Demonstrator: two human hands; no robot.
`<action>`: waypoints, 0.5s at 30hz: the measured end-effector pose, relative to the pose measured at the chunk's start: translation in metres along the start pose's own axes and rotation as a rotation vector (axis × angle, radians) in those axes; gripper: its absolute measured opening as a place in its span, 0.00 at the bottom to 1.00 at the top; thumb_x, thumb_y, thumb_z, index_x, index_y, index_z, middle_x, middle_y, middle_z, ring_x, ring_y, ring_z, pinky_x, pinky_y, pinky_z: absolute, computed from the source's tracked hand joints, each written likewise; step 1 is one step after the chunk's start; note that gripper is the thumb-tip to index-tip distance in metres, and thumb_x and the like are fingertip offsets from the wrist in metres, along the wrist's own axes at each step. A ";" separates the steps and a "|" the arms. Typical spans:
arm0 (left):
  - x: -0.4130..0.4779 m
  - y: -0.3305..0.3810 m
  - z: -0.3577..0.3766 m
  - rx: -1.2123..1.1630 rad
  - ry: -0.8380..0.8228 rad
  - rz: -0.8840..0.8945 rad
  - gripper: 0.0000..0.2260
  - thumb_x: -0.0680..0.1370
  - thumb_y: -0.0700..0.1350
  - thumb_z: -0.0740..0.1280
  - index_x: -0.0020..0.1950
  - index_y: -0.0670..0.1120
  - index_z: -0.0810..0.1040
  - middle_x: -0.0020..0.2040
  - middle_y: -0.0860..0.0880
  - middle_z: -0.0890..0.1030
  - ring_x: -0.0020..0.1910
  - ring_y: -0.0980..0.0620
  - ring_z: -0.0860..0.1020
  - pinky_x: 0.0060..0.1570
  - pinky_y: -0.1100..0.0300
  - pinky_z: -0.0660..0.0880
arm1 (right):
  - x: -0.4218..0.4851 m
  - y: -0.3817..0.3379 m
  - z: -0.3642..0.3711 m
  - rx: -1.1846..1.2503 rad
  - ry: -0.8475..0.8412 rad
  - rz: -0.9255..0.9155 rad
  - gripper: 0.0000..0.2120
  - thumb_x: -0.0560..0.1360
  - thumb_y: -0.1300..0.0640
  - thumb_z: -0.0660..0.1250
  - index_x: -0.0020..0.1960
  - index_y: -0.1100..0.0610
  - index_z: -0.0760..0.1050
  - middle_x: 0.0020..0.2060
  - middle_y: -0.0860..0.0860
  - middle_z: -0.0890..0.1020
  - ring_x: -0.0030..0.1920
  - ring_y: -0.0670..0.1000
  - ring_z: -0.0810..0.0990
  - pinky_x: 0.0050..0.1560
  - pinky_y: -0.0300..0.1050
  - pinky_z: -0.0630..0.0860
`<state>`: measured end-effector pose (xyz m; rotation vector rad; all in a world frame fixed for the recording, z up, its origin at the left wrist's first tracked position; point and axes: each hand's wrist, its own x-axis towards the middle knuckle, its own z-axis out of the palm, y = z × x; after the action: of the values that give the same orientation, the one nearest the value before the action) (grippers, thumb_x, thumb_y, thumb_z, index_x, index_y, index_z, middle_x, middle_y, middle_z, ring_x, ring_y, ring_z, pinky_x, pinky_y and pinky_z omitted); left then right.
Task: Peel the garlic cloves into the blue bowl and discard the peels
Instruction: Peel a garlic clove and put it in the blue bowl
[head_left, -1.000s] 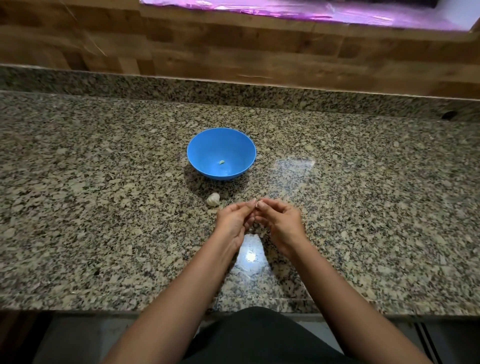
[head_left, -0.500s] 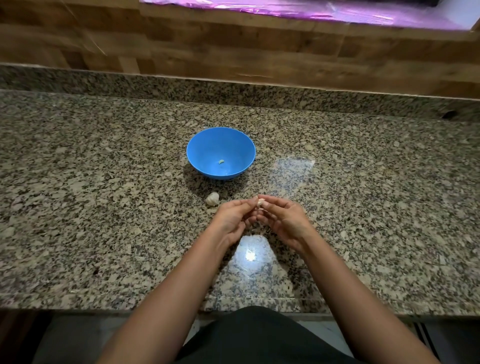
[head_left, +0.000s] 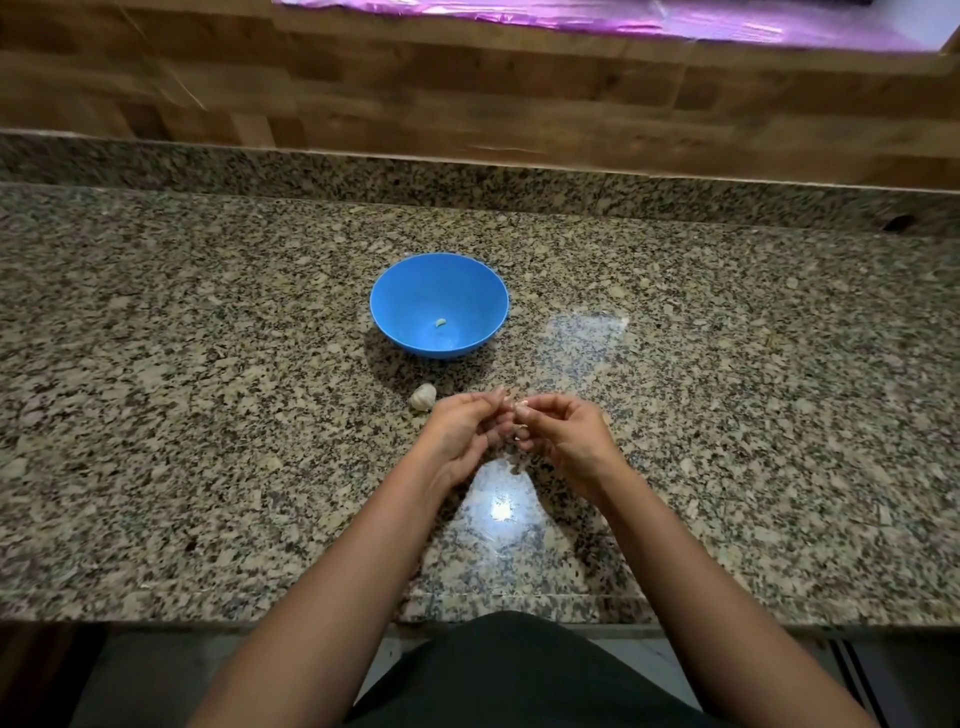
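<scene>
The blue bowl (head_left: 410, 291) stands in the middle of the granite counter, with one small pale peeled clove (head_left: 440, 322) at its bottom. A whitish garlic piece (head_left: 422, 397) lies on the counter just in front of the bowl, to its left. Directly before it my left hand (head_left: 460, 434) and my right hand (head_left: 563, 436) meet fingertip to fingertip above the counter. Between them they pinch a small garlic clove (head_left: 519, 415), of which only a pale sliver shows; fingers hide the rest.
The granite counter (head_left: 208, 415) runs wide to both sides, with a raised granite strip and a wooden wall at the back. Its front edge lies close to my body. A bright light glare (head_left: 501, 512) sits below my hands.
My hands have stayed joined in front of the bowl, with the fingers shifting slightly on the clove. The bowl and the garlic piece on the counter have not moved.
</scene>
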<state>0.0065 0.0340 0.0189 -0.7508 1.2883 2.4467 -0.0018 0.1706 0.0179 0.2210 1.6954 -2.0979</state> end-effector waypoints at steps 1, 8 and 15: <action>0.000 0.001 -0.001 -0.025 0.018 0.010 0.04 0.78 0.35 0.63 0.44 0.36 0.74 0.39 0.41 0.78 0.38 0.50 0.78 0.39 0.63 0.80 | 0.000 0.000 -0.002 -0.012 0.018 0.000 0.02 0.73 0.70 0.66 0.45 0.66 0.75 0.35 0.56 0.80 0.31 0.50 0.78 0.32 0.37 0.78; 0.004 -0.005 -0.005 0.373 0.066 0.178 0.07 0.75 0.29 0.65 0.49 0.40 0.76 0.47 0.41 0.78 0.42 0.50 0.78 0.41 0.63 0.80 | 0.002 0.001 -0.008 -0.152 0.072 -0.006 0.04 0.72 0.69 0.67 0.45 0.63 0.77 0.37 0.58 0.81 0.34 0.51 0.79 0.38 0.40 0.80; 0.002 0.001 0.002 0.661 0.034 0.250 0.03 0.75 0.37 0.69 0.46 0.39 0.81 0.45 0.41 0.83 0.44 0.45 0.81 0.49 0.53 0.80 | 0.002 0.000 -0.005 -0.503 0.127 -0.147 0.03 0.72 0.61 0.70 0.45 0.59 0.81 0.38 0.57 0.84 0.35 0.51 0.79 0.41 0.46 0.79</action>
<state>0.0035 0.0353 0.0194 -0.4677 2.1420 1.9539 -0.0041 0.1747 0.0163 0.0764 2.3093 -1.7052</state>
